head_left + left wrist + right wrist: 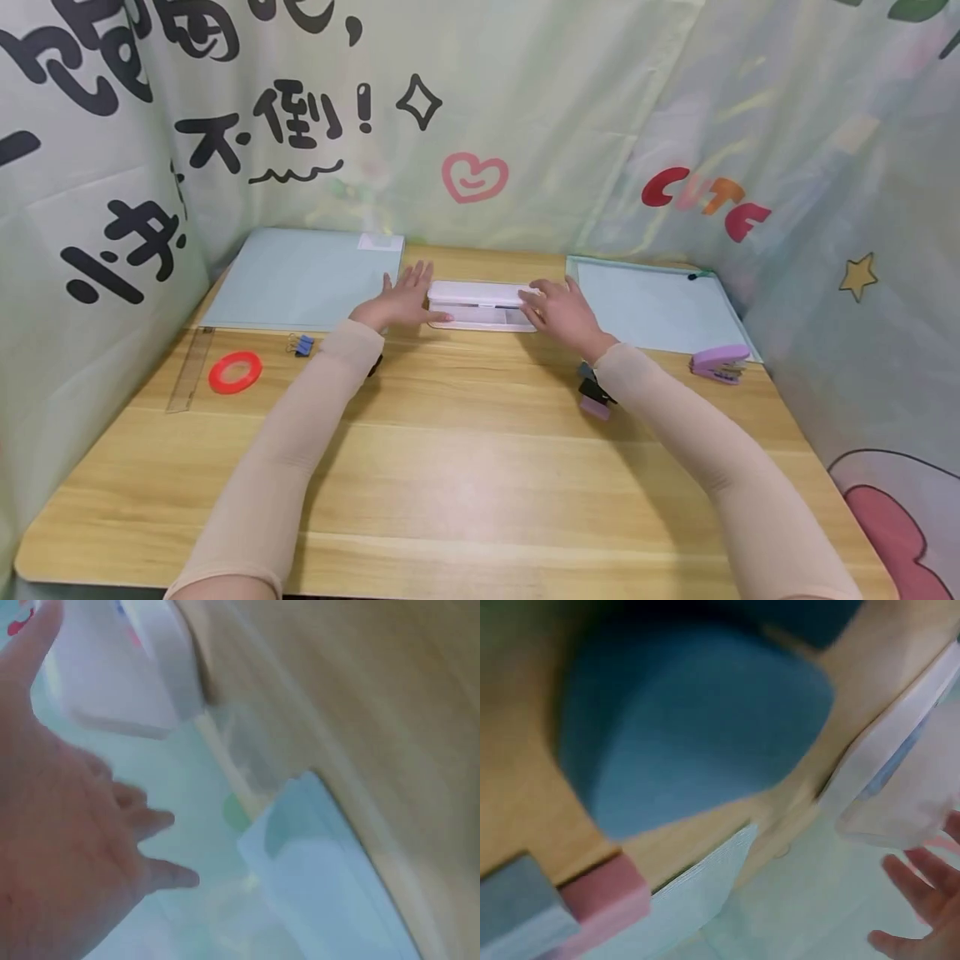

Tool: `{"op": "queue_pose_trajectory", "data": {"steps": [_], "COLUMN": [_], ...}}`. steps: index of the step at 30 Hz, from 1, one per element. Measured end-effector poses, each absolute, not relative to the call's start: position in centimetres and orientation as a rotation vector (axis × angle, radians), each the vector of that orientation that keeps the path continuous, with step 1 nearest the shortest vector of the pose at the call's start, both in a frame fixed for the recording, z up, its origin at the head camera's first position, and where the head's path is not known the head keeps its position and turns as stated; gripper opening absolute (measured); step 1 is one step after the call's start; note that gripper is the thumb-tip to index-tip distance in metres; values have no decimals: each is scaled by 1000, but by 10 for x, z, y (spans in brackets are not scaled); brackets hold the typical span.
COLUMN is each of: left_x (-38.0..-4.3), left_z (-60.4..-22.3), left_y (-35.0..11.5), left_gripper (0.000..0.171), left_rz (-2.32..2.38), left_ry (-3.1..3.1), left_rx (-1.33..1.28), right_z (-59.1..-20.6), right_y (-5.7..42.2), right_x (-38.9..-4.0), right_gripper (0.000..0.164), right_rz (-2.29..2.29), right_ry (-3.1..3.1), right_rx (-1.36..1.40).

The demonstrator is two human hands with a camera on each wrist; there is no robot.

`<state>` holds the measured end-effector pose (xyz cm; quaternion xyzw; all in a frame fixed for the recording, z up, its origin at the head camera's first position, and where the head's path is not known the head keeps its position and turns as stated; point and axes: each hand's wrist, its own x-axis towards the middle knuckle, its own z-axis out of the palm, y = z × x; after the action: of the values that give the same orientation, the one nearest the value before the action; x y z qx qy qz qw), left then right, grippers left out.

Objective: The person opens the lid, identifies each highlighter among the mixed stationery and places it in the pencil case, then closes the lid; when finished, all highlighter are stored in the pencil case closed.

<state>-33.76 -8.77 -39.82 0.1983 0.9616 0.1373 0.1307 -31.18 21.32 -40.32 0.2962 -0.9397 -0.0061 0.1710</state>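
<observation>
A pale pink pencil case (480,292) lies at the back middle of the table, its lid seemingly raised. My left hand (397,302) is at its left end, fingers spread, with the thumb reaching over the front of the case. At the right end is my right hand (567,315), fingertips over the lid's corner. In the left wrist view the left hand (67,847) has its fingers stretched apart beside the case (112,667). In the right wrist view the right hand's fingers (922,889) reach toward the case (900,780); whether they touch it is unclear.
A light blue folder (300,283) lies back left, a zip document bag (652,308) back right. On the left are a clear ruler (190,371), a red tape roll (235,372) and a blue binder clip (302,345). A purple stapler (720,363) and small blocks (596,404) are on the right.
</observation>
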Motion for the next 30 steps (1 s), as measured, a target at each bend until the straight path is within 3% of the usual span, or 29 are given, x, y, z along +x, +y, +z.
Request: {"op": "queue_pose_trajectory", "data": {"steps": [3, 7, 30], "left_x": [-339, -340, -345], "left_z": [-395, -395, -399], "left_y": [-85, -82, -80], "left_gripper": [84, 70, 70], "left_rz": [353, 298, 134], "left_ry": [2780, 2742, 2714], "left_rx": [665, 691, 618], "right_z": [-406, -408, -417], "right_y": [212, 208, 195], "right_x": [-308, -306, -301], "right_gripper": [35, 30, 27], "right_rz": [-71, -96, -89], "right_ry": [-2646, -2641, -2688], "right_rx": [882, 912, 936]}}
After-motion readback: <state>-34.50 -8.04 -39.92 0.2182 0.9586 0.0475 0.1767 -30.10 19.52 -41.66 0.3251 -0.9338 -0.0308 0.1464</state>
